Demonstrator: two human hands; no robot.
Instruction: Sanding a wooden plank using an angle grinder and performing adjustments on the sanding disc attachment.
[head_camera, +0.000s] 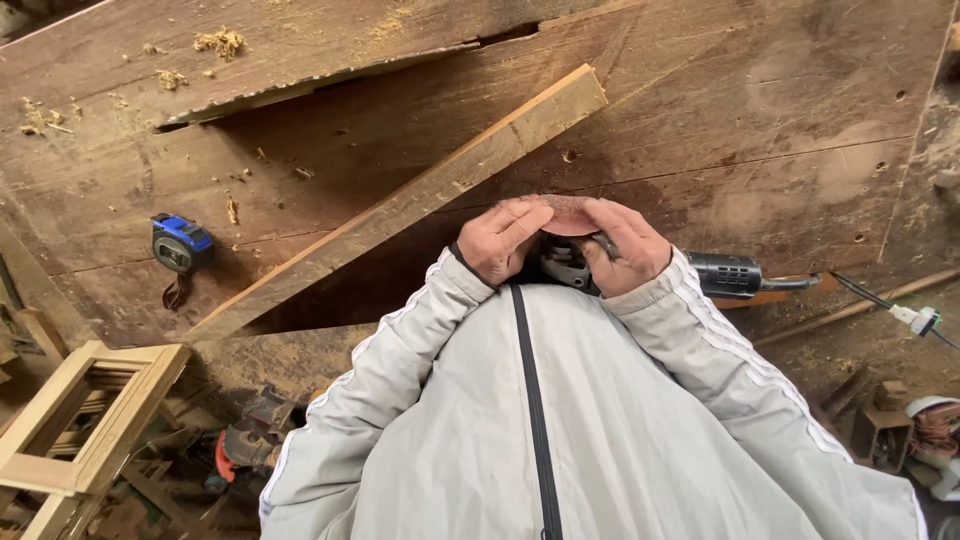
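Note:
Both my hands meet over an angle grinder (722, 274) held against my chest. A round reddish sanding disc (568, 213) sits on its head. My left hand (500, 238) grips the disc's left edge, fingers curled over it. The right edge of the disc and the grinder head (563, 262) are under my right hand (622, 243). The grinder's black body sticks out to the right from beneath my right sleeve. I wear a light grey zip jacket with white striped sleeves.
A long wooden plank (400, 205) lies diagonally on the worn brown workbench (760, 110). A blue tape measure (180, 243) rests at the left. The grinder cord and a plug (915, 318) trail right. A wooden frame (80, 425) and clutter sit lower left.

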